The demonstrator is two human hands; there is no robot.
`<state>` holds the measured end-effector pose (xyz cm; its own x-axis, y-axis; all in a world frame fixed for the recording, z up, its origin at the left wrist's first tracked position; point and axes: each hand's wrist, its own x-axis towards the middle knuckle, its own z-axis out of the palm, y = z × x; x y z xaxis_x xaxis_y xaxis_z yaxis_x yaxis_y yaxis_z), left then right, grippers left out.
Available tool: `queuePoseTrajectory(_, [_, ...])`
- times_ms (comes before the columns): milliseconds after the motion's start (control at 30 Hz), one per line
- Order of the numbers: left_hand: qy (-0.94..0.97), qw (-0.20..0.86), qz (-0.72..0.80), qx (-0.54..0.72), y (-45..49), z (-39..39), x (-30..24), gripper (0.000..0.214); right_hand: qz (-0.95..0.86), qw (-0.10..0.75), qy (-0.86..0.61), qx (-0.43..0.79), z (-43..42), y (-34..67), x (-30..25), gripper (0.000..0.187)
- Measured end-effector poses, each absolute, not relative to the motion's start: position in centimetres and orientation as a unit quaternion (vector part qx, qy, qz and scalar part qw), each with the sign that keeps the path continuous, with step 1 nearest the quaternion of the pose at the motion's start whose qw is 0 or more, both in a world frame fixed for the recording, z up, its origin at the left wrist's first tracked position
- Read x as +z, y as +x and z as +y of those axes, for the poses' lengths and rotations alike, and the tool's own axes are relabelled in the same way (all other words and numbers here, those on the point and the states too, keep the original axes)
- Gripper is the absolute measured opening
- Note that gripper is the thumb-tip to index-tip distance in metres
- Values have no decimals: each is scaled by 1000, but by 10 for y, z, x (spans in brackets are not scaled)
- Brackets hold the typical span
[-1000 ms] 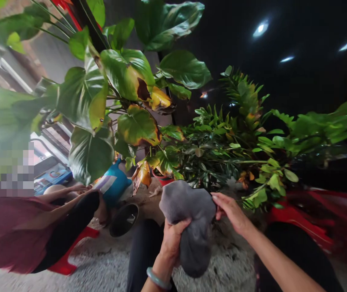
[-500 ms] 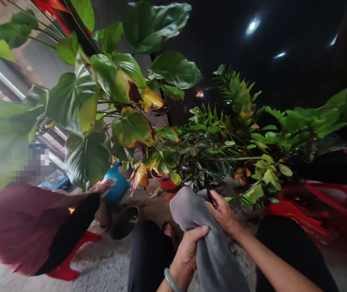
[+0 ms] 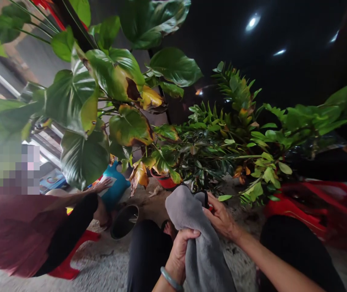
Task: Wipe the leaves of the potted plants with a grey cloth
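A soft grey fleece cloth [image 3: 208, 247] with dark edging hangs between my knees. My left hand [image 3: 182, 249] is closed round its middle, thumb on top, with a pale green bangle at the wrist. My right hand [image 3: 220, 217] is closed at the cloth's upper right, by a small dark-edged flap [image 3: 202, 198]. A bit of black and red shows at those fingers; its kind is too hidden to tell. The upper end of the cloth stands up in a rounded fold above my left hand.
Potted plants [image 3: 173, 156] with broad leaves spread ahead. At left a person in a dark pink top [image 3: 18, 235] sits on a red stool [image 3: 65, 265], a hand on a blue object [image 3: 115, 186]. A dark bucket [image 3: 125, 222] stands near my knee; a red plastic stool [image 3: 301, 211] is at right.
Both my hands and the cloth have shifted slightly left. A red bit now shows by my right fingers. The other person's hand stays on the blue object.
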<state>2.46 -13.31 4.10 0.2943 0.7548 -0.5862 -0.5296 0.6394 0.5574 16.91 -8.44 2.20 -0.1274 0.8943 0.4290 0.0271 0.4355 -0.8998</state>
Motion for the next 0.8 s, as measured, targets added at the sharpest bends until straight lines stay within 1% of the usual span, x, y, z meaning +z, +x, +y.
queuePoseTrajectory(100, [160,806,406,400,16,-125,46,24,-609,583,-404,353,-82,178,25,14])
queuePoseTrajectory(133, [178,802,398,408,12,-120,54,26,-571,606,-437,339,-78,184,26,15])
queuePoseTrajectory(200, [224,774,393,443,6,-105,76,32,-451,661,-503,327,-66,196,28,23])
queuePoseTrajectory(267, [264,740,391,479,3,-87,100,37,-328,696,-532,354,-51,205,30,40])
queuePoseTrajectory(333, [280,726,393,491,5,-73,113,38,-259,700,-520,416,-37,208,32,62])
queuePoseTrajectory(367, [279,723,404,487,7,-69,113,36,-242,694,-507,450,-32,208,33,65])
queuePoseTrajectory(400, [276,720,426,473,10,-67,109,32,-232,687,-494,479,-28,206,33,63])
queuePoseTrajectory(500, [273,713,504,404,16,-75,77,18,-221,671,-475,524,-25,201,30,39])
queuePoseTrajectory(600, [282,735,502,358,10,-88,56,14,-215,663,-481,532,-31,201,23,28])
queuePoseTrajectory(700, [275,758,446,388,1,-84,75,20,-208,648,-487,547,-36,205,17,26])
queuePoseTrajectory(767, [275,750,400,449,0,-69,102,25,-208,642,-485,556,-39,207,17,28])
queuePoseTrajectory(800, [279,730,380,495,2,-60,114,26,-210,641,-482,559,-40,207,17,30])
